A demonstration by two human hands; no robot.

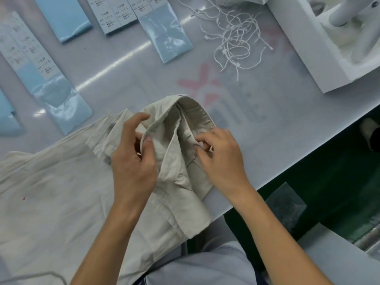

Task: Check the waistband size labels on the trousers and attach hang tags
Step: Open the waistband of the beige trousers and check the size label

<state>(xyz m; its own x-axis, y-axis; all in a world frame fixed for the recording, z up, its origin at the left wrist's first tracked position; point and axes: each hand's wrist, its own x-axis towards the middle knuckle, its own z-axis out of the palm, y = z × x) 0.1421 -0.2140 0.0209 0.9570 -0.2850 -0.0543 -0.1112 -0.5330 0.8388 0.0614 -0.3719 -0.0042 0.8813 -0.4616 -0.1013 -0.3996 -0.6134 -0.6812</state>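
Head view: beige trousers (176, 161) are spread on the white table (277, 124), waistband (195, 103) raised open. Its front edge is pinched by the left hand (133, 159); a small label inside is pinched by the right hand (220, 157). Hang tags (115, 15) and strings (236, 38) lie beyond.

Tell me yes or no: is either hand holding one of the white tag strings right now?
No: both the left hand and right hand grip the trousers; the strings lie apart.

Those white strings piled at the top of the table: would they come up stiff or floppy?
Probably floppy: the white strings lie in loose curls and loops. Likely light, being thin. They look tangled, so lifting one may drag others along with it across the table.
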